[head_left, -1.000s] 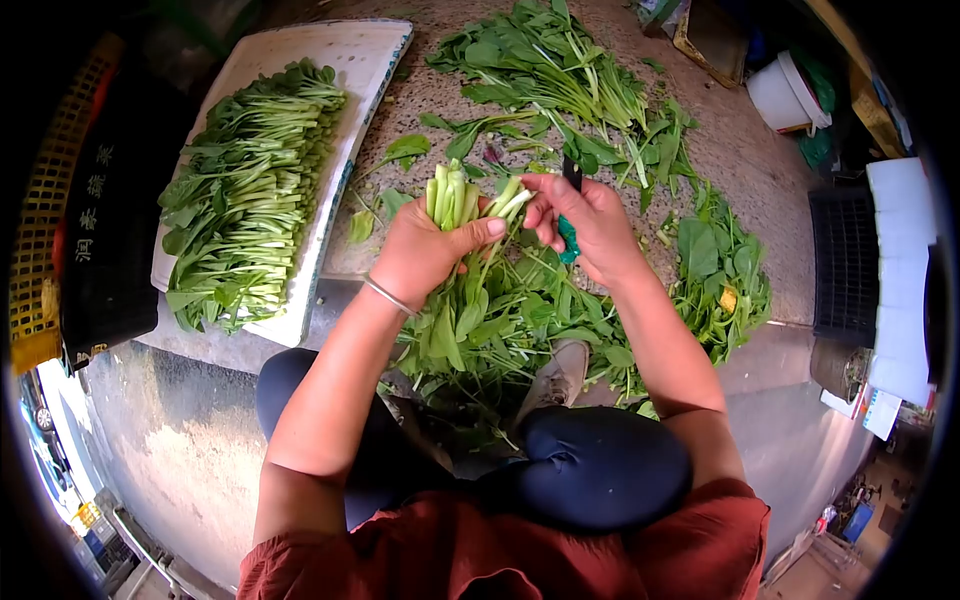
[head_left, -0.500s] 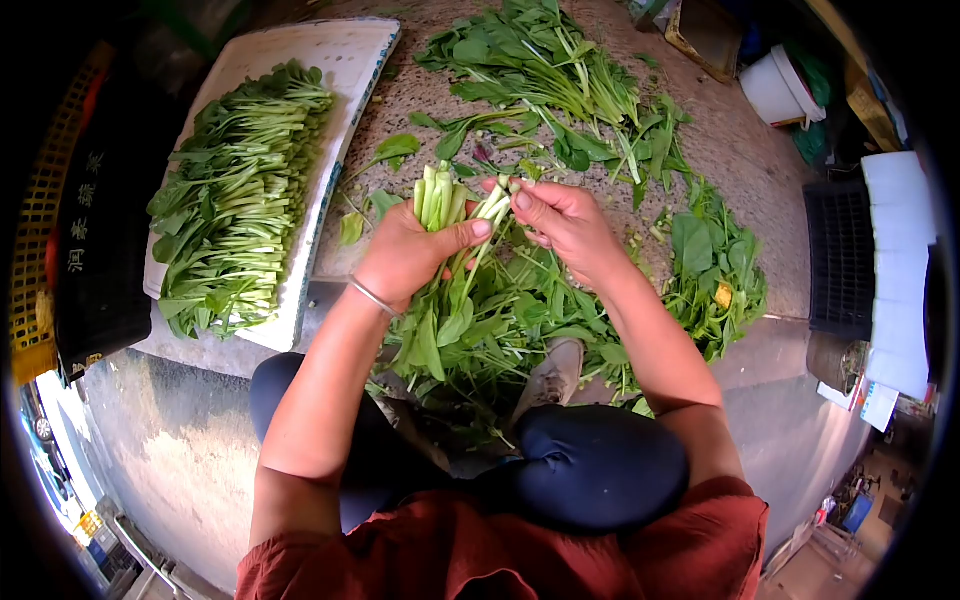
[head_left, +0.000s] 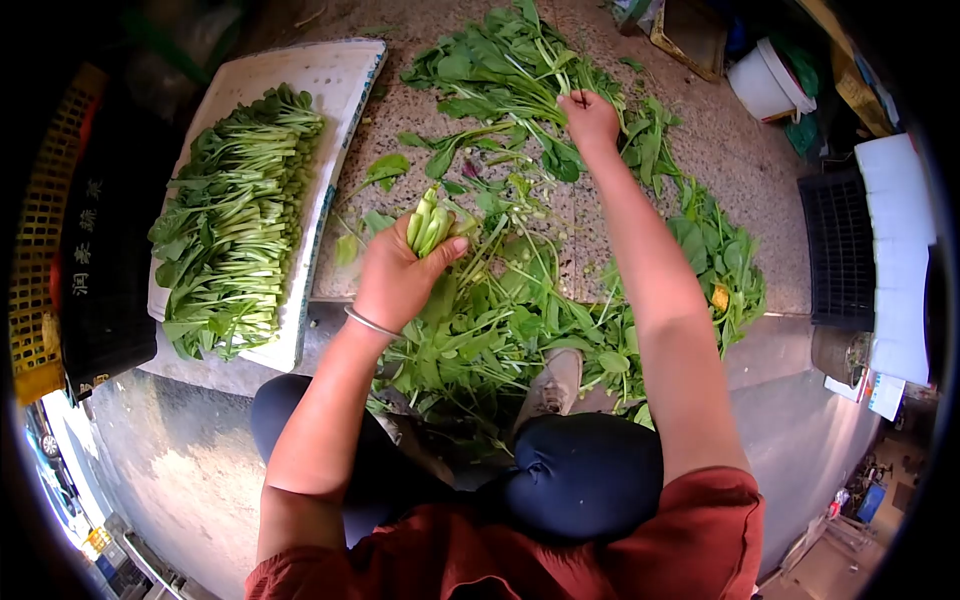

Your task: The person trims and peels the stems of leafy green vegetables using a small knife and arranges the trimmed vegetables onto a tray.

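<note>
My left hand [head_left: 408,265], with a bracelet at the wrist, is wrapped round a bunch of green stems [head_left: 430,222], cut ends up. Farther off, my right hand [head_left: 590,118] has its fingers closed on stems at the near end of the leafy greens pile [head_left: 500,62]. Loose leaves and stems [head_left: 520,310] lie between my arms and down over my shoes. To the left, a white foam board [head_left: 345,75] bears a neat stack of trimmed greens [head_left: 245,220], with leaves to the left and cut stems to the right.
More greens [head_left: 725,265] lie along the right. A white bucket [head_left: 768,82] stands at the back right, above a black crate [head_left: 838,250] and white foam box [head_left: 895,250]. A yellow crate [head_left: 45,230] and a black printed bag or box [head_left: 95,290] stand at the far left.
My right hand has left the bunch and reached forward to the far pile, closing on stems there. My left hand keeps its bunch. The loose stalks that stuck out beside its thumb no longer show.
</note>
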Tool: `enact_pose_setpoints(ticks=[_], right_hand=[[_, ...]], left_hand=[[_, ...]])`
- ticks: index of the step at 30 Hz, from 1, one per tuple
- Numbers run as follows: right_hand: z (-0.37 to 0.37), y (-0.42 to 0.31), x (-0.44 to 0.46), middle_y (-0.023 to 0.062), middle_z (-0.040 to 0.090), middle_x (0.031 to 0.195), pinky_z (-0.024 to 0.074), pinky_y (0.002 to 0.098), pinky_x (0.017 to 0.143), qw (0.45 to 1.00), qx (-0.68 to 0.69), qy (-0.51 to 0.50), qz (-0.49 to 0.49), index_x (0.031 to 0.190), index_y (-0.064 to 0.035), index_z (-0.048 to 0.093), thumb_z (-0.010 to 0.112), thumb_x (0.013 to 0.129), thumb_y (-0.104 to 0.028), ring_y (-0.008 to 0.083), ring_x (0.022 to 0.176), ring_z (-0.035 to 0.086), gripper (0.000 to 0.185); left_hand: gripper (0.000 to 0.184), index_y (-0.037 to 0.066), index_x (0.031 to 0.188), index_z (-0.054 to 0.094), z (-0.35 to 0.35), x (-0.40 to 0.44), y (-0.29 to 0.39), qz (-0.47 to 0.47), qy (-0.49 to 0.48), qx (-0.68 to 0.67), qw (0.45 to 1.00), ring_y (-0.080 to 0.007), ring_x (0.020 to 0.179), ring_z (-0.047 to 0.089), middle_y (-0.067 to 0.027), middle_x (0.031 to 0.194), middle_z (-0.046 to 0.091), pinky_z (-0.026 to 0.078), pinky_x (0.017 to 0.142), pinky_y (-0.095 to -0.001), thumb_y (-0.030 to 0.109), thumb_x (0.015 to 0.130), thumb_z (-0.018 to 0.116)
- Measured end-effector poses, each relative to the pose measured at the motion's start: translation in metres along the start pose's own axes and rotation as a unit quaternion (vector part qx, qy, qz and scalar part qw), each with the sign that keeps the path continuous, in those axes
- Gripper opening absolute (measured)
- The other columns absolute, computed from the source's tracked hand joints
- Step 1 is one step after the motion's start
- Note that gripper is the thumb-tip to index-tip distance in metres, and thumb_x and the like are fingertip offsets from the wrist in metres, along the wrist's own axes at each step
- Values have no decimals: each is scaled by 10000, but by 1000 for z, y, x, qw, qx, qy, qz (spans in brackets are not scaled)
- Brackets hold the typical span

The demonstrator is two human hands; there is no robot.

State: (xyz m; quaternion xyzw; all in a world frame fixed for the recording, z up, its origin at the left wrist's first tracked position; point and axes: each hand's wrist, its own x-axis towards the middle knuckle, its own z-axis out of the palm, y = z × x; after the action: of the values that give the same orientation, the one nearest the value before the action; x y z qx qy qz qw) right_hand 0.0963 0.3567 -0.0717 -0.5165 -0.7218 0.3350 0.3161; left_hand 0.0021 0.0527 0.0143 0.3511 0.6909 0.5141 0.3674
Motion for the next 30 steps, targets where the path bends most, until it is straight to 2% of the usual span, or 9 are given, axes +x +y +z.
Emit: enact_pose_setpoints(ticks=[6, 10, 12, 14, 18, 20, 21, 24, 30], right_hand=[[-36, -58, -96, 6, 584, 623, 386, 221, 450, 983, 48, -176, -17, 832, -65, 645, 664, 785, -205, 46, 523, 493, 149], [-57, -72, -153, 5, 592, 687, 411, 193, 483, 955, 52, -281, -80, 932, -30, 648, 676, 773, -153, 43, 539, 506, 203], [-60, -79, -163, 9, 596, 686, 406, 190, 484, 941, 75, -315, -94, 932, -29, 651, 681, 770, -151, 45, 544, 508, 205], [-64, -88, -168, 15, 602, 686, 405, 191, 487, 907, 147, -393, -34, 921, -26, 654, 682, 772, -156, 47, 555, 516, 200], [-62, -94, -173, -10, 566, 677, 378, 189, 483, 876, 266, -402, 5, 959, -9, 621, 637, 823, -234, 40, 558, 480, 263], [-60, -96, -177, -12, 544, 696, 362, 185, 500, 864, 281, -417, 5, 1058, 7, 561, 584, 857, -253, 48, 562, 443, 329], [-58, -97, -179, -15, 523, 715, 347, 181, 517, 853, 296, -431, 5, 1157, 23, 502, 531, 891, -272, 56, 567, 406, 398], [-54, -100, -181, -34, 450, 707, 322, 172, 543, 823, 353, -444, 12, 1261, 11, 409, 469, 921, -293, 54, 598, 369, 460], [-43, -98, -176, -67, 401, 677, 287, 169, 520, 840, 305, -449, 7, 1224, -3, 479, 471, 923, -265, 30, 576, 336, 400]], left_hand=[[207, -5, 891, 581, -10, -1, 0, 22, 18, -56, 998, -69, 739, 523, -11, 830, 619, 442, 680, -222, 115, 767, 695], [227, 24, 854, 590, -4, -6, 11, 47, 73, -30, 996, -97, 690, 530, -9, 785, 593, 444, 633, -251, 79, 696, 743], [205, 28, 812, 604, -5, -5, 12, 165, 83, 187, 965, -158, 685, 563, -56, 816, 606, 451, 638, -273, 51, 662, 743], [183, 30, 778, 610, -5, -3, 9, 250, 98, 228, 936, -200, 702, 575, -91, 823, 608, 455, 657, -284, 44, 645, 735], [180, 32, 783, 595, -2, -7, 9, 146, 76, 203, 965, -149, 611, 560, -70, 706, 608, 454, 581, -263, 62, 676, 737], [207, 15, 830, 592, -2, -7, 8, 46, 73, 42, 995, -159, 608, 567, -57, 707, 614, 461, 582, -286, 64, 681, 727], [199, 10, 804, 583, -5, -6, 8, 42, 83, 15, 996, -83, 619, 532, -24, 712, 611, 444, 570, -241, 93, 704, 733], [193, 15, 785, 575, -10, -2, 4, 0, 53, -34, 998, -80, 610, 518, -9, 699, 594, 439, 560, -236, 92, 705, 732], [161, 21, 770, 573, -13, 0, 3, -48, 25, -75, 996, -80, 579, 511, -8, 674, 580, 429, 534, -224, 78, 720, 714]])
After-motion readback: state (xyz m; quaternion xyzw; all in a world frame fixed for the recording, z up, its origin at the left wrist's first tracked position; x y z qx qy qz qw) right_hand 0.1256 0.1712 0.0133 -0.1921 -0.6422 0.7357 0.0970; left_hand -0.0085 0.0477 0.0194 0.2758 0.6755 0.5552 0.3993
